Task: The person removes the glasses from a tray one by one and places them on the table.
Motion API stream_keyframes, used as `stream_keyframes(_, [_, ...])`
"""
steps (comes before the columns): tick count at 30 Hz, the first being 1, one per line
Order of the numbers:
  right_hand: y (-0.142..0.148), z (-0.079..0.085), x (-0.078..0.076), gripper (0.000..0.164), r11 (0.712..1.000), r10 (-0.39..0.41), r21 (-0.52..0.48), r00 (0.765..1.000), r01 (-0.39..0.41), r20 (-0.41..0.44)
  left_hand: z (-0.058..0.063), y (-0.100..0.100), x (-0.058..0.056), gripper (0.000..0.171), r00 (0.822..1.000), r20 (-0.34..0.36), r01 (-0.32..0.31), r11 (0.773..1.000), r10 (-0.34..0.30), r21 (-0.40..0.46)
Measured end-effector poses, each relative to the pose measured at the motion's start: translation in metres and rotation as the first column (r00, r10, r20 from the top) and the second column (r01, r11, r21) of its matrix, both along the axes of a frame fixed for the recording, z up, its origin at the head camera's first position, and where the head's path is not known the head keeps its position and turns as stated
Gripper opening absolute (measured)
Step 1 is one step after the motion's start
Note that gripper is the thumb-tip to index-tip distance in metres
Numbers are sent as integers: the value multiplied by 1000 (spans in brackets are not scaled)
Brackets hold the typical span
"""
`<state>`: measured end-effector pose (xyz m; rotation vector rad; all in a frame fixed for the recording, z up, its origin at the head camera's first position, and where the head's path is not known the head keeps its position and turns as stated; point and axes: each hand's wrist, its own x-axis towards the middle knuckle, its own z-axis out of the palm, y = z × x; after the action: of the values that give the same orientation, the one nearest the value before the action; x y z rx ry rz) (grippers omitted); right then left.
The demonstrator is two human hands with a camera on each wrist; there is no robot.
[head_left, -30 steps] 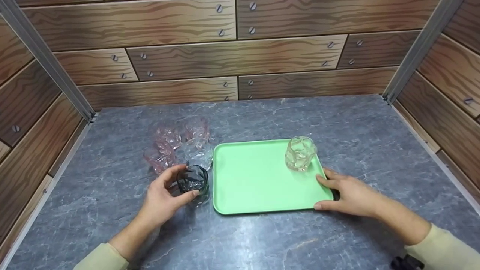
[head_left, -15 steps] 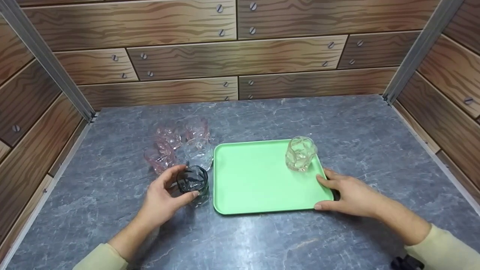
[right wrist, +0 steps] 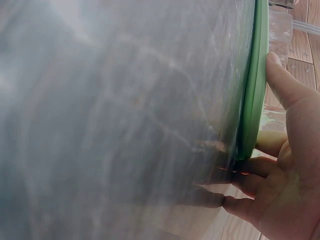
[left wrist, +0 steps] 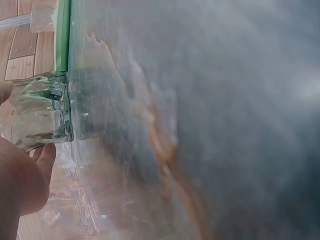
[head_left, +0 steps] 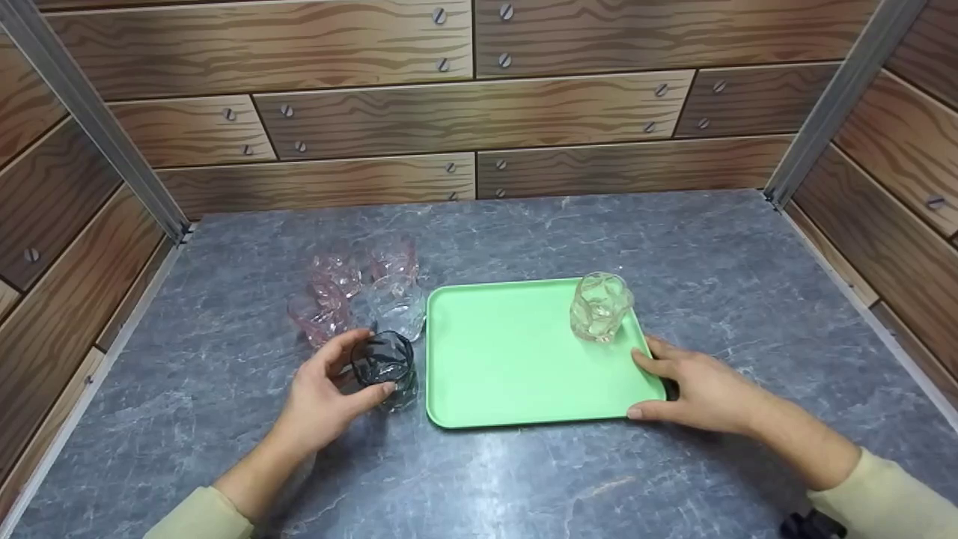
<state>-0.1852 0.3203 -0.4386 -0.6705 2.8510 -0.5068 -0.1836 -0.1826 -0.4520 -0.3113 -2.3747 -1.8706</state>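
Observation:
In the head view my left hand (head_left: pixel 318 389) holds a dark smoky glass (head_left: pixel 383 367), thumb on its near side and fingers round the far side. This glass is left of the green tray (head_left: pixel 501 359), slightly apart from its rim. In the left wrist view the tumbler (left wrist: pixel 37 112) looks greenish, with its base down near the table. My right hand (head_left: pixel 692 389) grips the tray at its near right corner, thumb at the front edge and a finger over the right rim. A clear glass (head_left: pixel 599 307) stands on the tray at the far right.
Several pink glasses (head_left: pixel 322 318) are grouped behind my left hand, partly overlapping in view. Beside them a clear glass (head_left: pixel 397 307) stands close to the tray's left rim. Wood-patterned walls (head_left: pixel 464 112) enclose the grey marbled table (head_left: pixel 494 479) at the back and sides.
The dark glass has shifted very slightly to the left in my left hand. My right hand, the tray and the other glasses have stayed put.

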Motion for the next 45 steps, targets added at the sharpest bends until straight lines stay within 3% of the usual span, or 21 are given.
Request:
stream_keyframes(8, [1,0,1,100,1000,6,-7,1000,-6,-9,-1,-2,0,77,1000,-11,16,1000,-16,-19])
stream_keyframes(12, [0,1,1,99,1000,6,-11,1000,-6,-4,4,-4,0,79,999,-14,28,998,-29,-58])
stream_keyframes(17, [0,1,0,100,1000,2,-5,1000,-2,1,23,-7,0,86,999,-37,11,991,-16,-132])
stream_keyframes(23, [-1,1,-1,105,1000,-9,10,1000,8,20,56,2,-5,85,989,-144,4,977,-36,-214])
stream_keyframes(29, [-1,1,-1,105,1000,-3,9,1000,3,15,88,36,-18,84,971,-209,58,967,-113,-249])
stream_keyframes(34, [-1,-1,-1,104,1000,-2,2,1000,2,13,103,77,-32,86,957,-223,120,953,-186,-280])
stream_keyframes(40, [-1,-1,-2,103,1000,8,-1,1000,-8,8,110,133,-48,86,942,-203,199,930,-268,-308])
stream_keyframes(45, [0,0,-2,106,1000,0,7,1000,0,19,107,177,-57,87,931,-177,249,909,-321,-335])
